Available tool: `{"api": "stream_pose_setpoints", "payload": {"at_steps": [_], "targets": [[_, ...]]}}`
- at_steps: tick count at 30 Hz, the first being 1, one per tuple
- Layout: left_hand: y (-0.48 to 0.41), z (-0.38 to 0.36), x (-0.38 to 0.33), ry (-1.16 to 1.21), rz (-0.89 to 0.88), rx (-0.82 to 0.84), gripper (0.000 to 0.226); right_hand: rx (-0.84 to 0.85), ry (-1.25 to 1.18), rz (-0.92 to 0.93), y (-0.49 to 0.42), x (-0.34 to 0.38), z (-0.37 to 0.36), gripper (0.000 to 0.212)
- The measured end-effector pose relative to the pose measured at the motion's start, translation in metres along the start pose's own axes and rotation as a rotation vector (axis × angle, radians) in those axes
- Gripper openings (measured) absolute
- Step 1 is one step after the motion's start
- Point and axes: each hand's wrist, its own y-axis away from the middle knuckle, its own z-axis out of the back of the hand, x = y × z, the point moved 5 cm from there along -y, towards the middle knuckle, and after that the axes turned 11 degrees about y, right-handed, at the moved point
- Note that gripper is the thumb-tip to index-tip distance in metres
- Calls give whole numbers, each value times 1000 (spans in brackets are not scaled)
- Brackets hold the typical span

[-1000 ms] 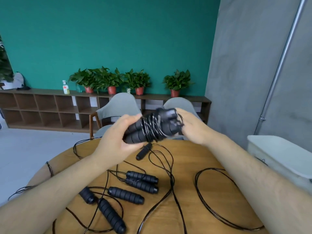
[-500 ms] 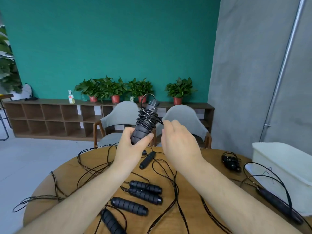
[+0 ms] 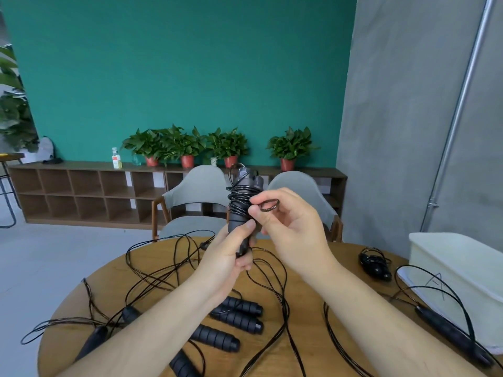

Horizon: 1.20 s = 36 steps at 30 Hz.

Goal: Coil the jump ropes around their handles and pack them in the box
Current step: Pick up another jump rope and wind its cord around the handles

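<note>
My left hand [image 3: 227, 254] grips the lower end of a pair of black jump rope handles [image 3: 241, 195], held upright above the round wooden table [image 3: 307, 346]. Black cord is coiled around their upper half. My right hand [image 3: 288, 224] pinches a small loop of cord [image 3: 269, 205] just right of the coil. Several loose black handles [image 3: 241, 315] and uncoiled cords [image 3: 163, 268] lie on the table below my arms. A coiled rope bundle [image 3: 375, 263] rests at the table's right, near the white box [image 3: 460, 270].
Another black handle [image 3: 451, 336] with its cord lies against the white box at the right edge. Two grey chairs [image 3: 196, 202] stand behind the table. A low wooden shelf [image 3: 81, 194] with potted plants runs along the green wall.
The handle bundle went from lying crosswise between both hands to upright in my left hand. My right hand let go of it and now pinches a small cord loop beside the coil.
</note>
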Motion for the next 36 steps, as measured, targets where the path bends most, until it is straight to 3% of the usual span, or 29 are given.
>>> {"api": "stream_pose_setpoints", "payload": {"at_steps": [3, 7, 13, 17, 20, 28, 36], "targets": [[2, 1, 2, 36, 32, 12, 42, -53, 185, 128, -4, 3, 4, 17], [3, 4, -2, 65, 45, 38, 38, -62, 395, 117, -6, 1, 9, 31], [6, 6, -6, 35, 12, 68, 42, 157, 235, -210, -10, -9, 7, 32], [6, 6, -5, 39, 1, 28, 44, 229, 271, -66, -10, 4, 5, 47], [6, 5, -8, 36, -35, -16, 38, 182, 232, 19, -11, 12, 5, 33], [14, 11, -8, -380, -123, -216, 73, 68, 105, -160, -14, -5, 8, 15], [19, 7, -10, -410, -168, -325, 62, 174, 166, -118, -11, -5, -1, 28]]}}
